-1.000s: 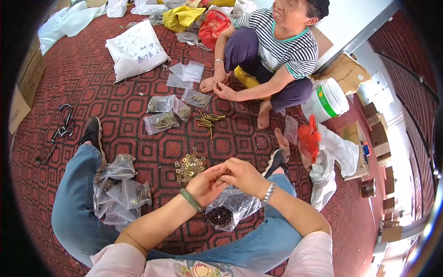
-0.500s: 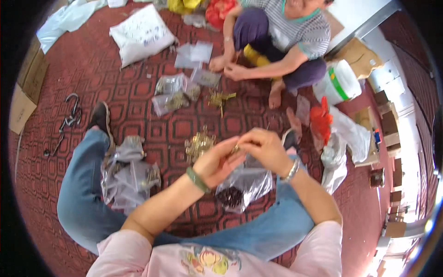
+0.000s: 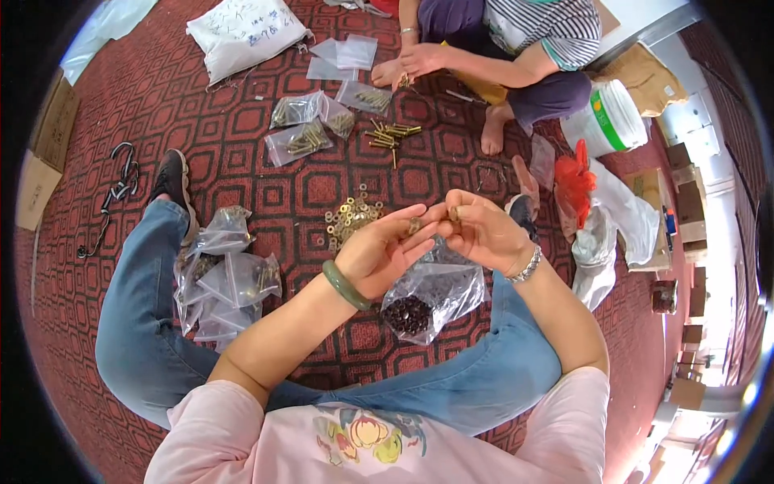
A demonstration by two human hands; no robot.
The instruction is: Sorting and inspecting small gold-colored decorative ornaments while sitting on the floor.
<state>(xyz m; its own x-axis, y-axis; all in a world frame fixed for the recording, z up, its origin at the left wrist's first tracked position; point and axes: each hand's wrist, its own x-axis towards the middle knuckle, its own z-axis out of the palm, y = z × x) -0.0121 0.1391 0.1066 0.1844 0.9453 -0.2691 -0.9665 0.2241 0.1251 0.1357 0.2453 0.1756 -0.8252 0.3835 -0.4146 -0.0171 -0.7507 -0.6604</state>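
In front of my chest my two hands nearly meet at the fingertips. My left hand (image 3: 385,252), palm up, pinches a small metal washer (image 3: 415,227) between thumb and fingers. Thumb and fingers of my right hand (image 3: 488,235) are closed on a small brass-coloured piece (image 3: 454,214), too small to make out fully. Just beyond my left hand lies a loose pile of brass washers (image 3: 352,218) on the carpet. Below my hands an open clear plastic bag (image 3: 449,294) has a heap of small dark parts (image 3: 407,315) at its mouth.
Filled zip bags (image 3: 234,282) lie beside my left leg. Farther out are bags of brass bolts (image 3: 305,143), loose bolts (image 3: 393,133) and flat bags (image 3: 355,53). A co-worker (image 3: 516,64) sits opposite, handling small brass pieces. A white bucket (image 3: 601,121) stands right, a white sack (image 3: 250,36) far left.
My hands have drawn slightly apart at the fingertips, and the right hand has turned more palm-up. The view has tilted lower. The co-worker's hands now hold brass pieces in view.
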